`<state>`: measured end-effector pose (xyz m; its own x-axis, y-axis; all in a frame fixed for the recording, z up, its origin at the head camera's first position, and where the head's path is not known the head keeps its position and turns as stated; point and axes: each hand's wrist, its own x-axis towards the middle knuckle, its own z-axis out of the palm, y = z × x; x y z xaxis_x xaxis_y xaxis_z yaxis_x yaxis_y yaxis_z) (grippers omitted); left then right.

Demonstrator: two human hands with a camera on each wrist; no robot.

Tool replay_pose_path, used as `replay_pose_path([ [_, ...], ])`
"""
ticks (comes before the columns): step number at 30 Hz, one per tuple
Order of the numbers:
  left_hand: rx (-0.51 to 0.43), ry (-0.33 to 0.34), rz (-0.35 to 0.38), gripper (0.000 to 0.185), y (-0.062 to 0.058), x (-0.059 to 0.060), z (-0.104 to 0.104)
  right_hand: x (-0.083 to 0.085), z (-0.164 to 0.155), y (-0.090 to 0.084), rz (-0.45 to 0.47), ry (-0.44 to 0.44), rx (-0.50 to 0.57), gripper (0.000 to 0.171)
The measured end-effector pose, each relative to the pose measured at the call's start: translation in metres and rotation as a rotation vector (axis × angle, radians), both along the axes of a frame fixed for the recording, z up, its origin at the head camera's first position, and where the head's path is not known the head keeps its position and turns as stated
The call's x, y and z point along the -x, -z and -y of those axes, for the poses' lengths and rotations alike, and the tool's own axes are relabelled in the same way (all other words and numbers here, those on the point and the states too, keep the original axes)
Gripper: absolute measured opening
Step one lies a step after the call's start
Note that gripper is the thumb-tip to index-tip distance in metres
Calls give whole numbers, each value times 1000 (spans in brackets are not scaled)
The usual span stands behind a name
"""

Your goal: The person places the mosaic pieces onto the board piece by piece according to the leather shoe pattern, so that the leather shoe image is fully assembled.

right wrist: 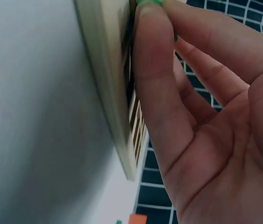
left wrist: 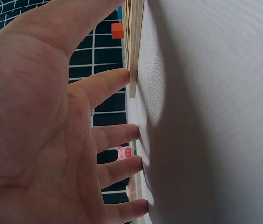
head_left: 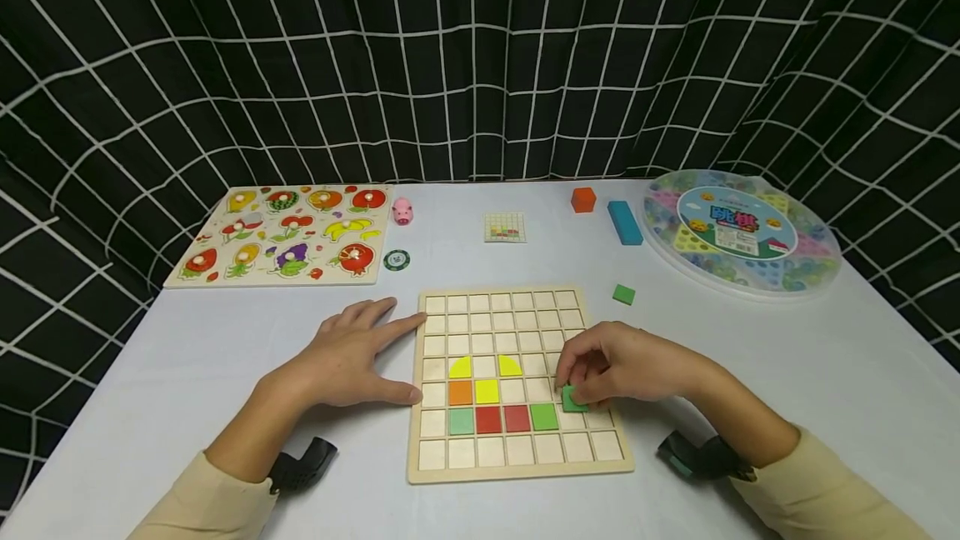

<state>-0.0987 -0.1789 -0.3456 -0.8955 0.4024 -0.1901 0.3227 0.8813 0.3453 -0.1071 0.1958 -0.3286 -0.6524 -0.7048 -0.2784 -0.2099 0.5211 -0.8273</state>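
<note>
Where both hands work: grid board (head_left: 525,473) lying flat on the white table (head_left: 360,457), as many rows as columns, its sides running away from the person.
Left hand (head_left: 348,361): fingers spread apart, thumb and index fingertip touching the board's left edge.
Right hand (head_left: 622,363): thumb and fingers pinched together on the held green tile (head_left: 572,407), over the board's right part.
Blue block (head_left: 625,223): beyond the right hand, long axis running near to far, far end slanting slightly left.
Held green tile: just right of the laid green tile (head_left: 543,417), square-looking with roughly equal sides, edges roughly following the grid, partly hidden by the thumb; cannot tell whether it sits in a slot.
</note>
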Motion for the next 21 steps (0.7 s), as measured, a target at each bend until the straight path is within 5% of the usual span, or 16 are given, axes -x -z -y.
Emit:
replay_pose_path([
  [21, 0, 2, -10, 95, 0, 0, -1, -15, 16, -6, -189, 5, -144, 18],
])
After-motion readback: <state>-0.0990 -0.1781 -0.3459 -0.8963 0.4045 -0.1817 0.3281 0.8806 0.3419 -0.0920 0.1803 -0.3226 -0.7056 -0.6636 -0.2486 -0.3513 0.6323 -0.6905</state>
